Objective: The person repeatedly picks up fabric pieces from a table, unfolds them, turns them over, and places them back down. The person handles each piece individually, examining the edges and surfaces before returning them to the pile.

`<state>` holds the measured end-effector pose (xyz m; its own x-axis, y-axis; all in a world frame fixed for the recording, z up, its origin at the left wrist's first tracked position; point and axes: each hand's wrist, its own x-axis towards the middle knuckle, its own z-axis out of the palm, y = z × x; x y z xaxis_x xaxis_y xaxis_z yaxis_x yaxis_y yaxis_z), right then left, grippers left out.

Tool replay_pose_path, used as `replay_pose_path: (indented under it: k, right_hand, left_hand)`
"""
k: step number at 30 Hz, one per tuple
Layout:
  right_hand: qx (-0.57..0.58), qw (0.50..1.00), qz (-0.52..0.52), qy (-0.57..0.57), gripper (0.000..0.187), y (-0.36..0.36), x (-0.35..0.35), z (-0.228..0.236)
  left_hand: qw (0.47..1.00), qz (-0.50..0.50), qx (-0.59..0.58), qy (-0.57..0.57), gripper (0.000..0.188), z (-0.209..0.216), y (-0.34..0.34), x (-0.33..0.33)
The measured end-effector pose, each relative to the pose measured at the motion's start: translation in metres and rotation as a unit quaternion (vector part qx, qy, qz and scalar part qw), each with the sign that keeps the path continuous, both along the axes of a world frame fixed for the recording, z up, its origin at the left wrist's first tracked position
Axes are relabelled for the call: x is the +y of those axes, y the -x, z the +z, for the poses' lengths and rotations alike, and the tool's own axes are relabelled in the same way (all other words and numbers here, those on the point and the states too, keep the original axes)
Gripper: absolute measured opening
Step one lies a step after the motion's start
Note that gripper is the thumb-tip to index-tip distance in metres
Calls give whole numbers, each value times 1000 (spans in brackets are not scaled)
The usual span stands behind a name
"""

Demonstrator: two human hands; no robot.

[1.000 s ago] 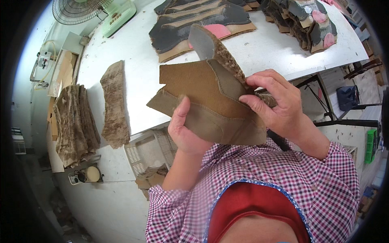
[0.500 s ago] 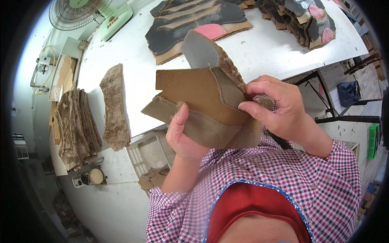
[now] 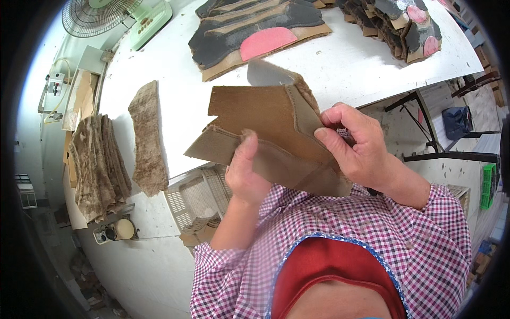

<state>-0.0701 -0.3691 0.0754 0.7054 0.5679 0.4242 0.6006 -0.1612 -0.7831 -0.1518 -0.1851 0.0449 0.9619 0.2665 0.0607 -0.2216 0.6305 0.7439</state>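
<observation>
In front of my chest I hold a brown suede boot upper (image 3: 255, 112) with stitched olive-brown panels. My left hand (image 3: 247, 173) grips it from below, thumb lying over the seam near its notched left end. At the upper's right edge, my right hand (image 3: 357, 139) pinches the material between thumb and fingers. A fluffy lining edge and a grey-backed piece (image 3: 270, 74) stick out behind the upper's top. The fingers of my left hand are mostly hidden behind the piece.
On the white table (image 3: 186, 114) lies a single fuzzy lining piece (image 3: 147, 139), left of a pile of similar linings (image 3: 100, 167). Dark grey boot pieces with a pink patch (image 3: 268, 43) lie ahead, another stack (image 3: 399, 29) farther right. A fan (image 3: 98, 16) and basket (image 3: 197, 196) are at left.
The upper has turned slightly and its grey-backed flap has dropped, uncovering the pink patch on the table. The fluffy roll beside my right fingers no longer shows. My left thumb has shifted right.
</observation>
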Motion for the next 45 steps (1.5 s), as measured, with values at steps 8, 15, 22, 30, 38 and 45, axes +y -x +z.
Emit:
replay_pose_path:
  k: [8, 15, 22, 30, 38, 45]
  right_hand:
    - [-83, 997, 0, 12, 14, -9, 7, 13]
    - [1, 999, 13, -32, 11, -6, 6, 9]
    - [-63, 997, 23, -40, 11, -8, 7, 16]
    - [17, 998, 35, -41, 10, -10, 8, 22]
    - [-220, 974, 24, -39, 10, -25, 9, 22]
    - [142, 939, -77, -304, 23, -69, 45, 36]
  left_hand:
    - [1000, -22, 0, -12, 43, 5, -1, -5]
    - [999, -45, 21, -1, 44, 1, 0, -5]
    - [995, -82, 57, 6, 46, -3, 3, -7]
    - [993, -102, 62, -5, 49, -5, 4, -9]
    - [987, -135, 67, 62, 60, -12, 2, -12]
    - [950, -303, 67, -35, 75, -68, 11, -27]
